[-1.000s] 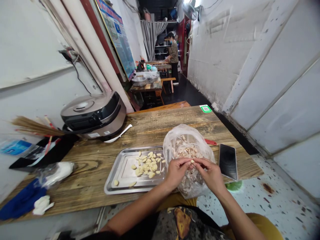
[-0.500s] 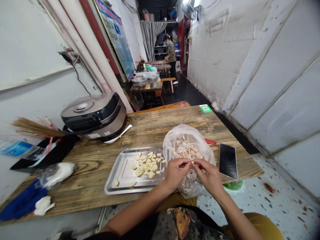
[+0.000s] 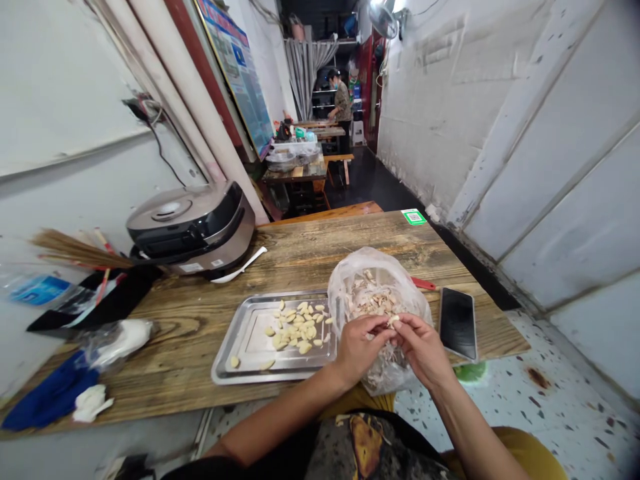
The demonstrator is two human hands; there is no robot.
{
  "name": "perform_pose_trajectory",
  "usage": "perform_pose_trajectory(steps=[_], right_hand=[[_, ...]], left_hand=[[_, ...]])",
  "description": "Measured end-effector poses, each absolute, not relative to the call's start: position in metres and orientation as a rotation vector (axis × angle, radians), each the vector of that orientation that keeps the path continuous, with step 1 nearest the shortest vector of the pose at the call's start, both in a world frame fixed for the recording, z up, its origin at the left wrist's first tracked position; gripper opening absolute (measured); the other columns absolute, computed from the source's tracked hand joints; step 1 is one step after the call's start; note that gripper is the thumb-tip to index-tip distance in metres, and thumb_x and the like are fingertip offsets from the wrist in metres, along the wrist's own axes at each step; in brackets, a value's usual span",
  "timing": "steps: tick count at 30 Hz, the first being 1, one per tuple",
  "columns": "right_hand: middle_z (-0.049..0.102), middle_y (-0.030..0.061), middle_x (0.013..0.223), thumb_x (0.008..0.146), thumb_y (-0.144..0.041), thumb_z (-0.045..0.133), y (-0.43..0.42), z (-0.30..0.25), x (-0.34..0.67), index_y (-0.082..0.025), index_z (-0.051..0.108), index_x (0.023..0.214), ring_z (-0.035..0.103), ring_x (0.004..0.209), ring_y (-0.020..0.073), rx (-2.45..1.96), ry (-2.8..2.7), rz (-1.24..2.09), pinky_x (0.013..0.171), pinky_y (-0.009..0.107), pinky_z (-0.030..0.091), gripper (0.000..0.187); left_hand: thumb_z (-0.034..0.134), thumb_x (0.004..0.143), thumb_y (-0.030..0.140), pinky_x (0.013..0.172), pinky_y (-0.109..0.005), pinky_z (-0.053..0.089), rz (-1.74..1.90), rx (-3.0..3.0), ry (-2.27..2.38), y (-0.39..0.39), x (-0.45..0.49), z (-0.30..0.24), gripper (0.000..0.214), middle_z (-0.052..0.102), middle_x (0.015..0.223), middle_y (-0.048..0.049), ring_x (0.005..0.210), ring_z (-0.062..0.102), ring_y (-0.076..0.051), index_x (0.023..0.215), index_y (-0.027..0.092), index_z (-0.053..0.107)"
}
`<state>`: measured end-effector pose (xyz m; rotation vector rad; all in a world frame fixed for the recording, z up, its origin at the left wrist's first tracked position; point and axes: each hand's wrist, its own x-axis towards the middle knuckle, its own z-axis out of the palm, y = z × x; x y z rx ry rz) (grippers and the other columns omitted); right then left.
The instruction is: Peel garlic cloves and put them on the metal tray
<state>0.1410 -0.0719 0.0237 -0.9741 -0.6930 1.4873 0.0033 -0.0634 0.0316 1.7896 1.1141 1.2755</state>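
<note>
My left hand [image 3: 357, 349] and my right hand [image 3: 424, 347] meet over a clear plastic bag [image 3: 376, 280] of garlic cloves and papery skins at the table's near edge. Both pinch one small garlic clove [image 3: 393, 321] between their fingertips. Left of the bag lies a steel tray [image 3: 245, 343] with several peeled cloves [image 3: 296, 330] in a loose pile.
A black phone [image 3: 457, 323] lies right of the bag, with a red-handled tool [image 3: 423, 284] behind it. A rice cooker [image 3: 193, 230] and white spoon [image 3: 240, 268] stand at the back left. Bags and cloths sit far left. A person [image 3: 342, 107] stands far down the room.
My hands have kept working the same clove over the bag and sunk slightly. The distant person has moved a little to the left.
</note>
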Motion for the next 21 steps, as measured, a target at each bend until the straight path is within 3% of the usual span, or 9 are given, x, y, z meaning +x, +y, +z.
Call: perform_pose_trajectory(steps=[3,8,13,17,21], right_hand=[[0.06,0.0,0.063,0.062,-0.035,0.076,-0.074,0.023,0.141,-0.017,0.065,0.076,0.051,0.055,0.0104,-1.051,-0.805,1.418,0.053,0.023,0.043,0.025],[0.061,0.0013,0.065,0.067,-0.039,0.072,-0.074,0.02,0.148,-0.016,0.065,0.084,0.052,0.056,0.0117,-1.149,-0.996,1.33,0.055,0.024,0.044,0.029],[0.063,0.0024,0.066,0.068,-0.042,0.07,-0.072,0.021,0.153,-0.017,0.066,0.085,0.052,0.054,0.0129,-1.198,-1.078,1.289,0.053,0.026,0.044,0.031],[0.064,0.004,0.069,0.069,-0.043,0.07,-0.072,0.019,0.15,-0.016,0.067,0.085,0.054,0.057,0.0143,-1.196,-1.065,1.264,0.054,0.026,0.045,0.031],[0.063,0.0025,0.066,0.069,-0.042,0.07,-0.075,0.018,0.147,-0.017,0.068,0.084,0.053,0.056,0.0131,-1.171,-1.037,1.291,0.053,0.025,0.044,0.03]], left_hand=[[0.056,0.082,0.017,0.07,-0.026,0.05,1.299,1.919,1.144,-0.063,0.003,0.031,0.015,0.07,0.075,-0.0047,0.071,0.064,-0.015,0.083,0.017,0.07],[0.054,0.081,0.017,0.065,-0.025,0.049,1.251,2.024,1.171,-0.062,0.0,0.029,0.016,0.069,0.071,-0.0049,0.065,0.062,-0.015,0.078,0.017,0.07],[0.053,0.077,0.013,0.075,-0.027,0.051,1.21,1.991,1.162,-0.063,0.002,0.033,0.022,0.071,0.087,-0.0053,0.078,0.065,-0.016,0.092,0.018,0.069],[0.065,0.068,0.016,0.072,-0.026,0.052,1.196,1.904,1.199,-0.066,0.007,0.036,0.028,0.071,0.087,-0.0059,0.074,0.065,-0.017,0.096,0.016,0.069],[0.059,0.078,0.021,0.067,-0.024,0.05,1.216,1.712,1.194,-0.064,0.006,0.031,0.016,0.071,0.075,-0.0031,0.067,0.064,-0.014,0.088,0.018,0.071]])
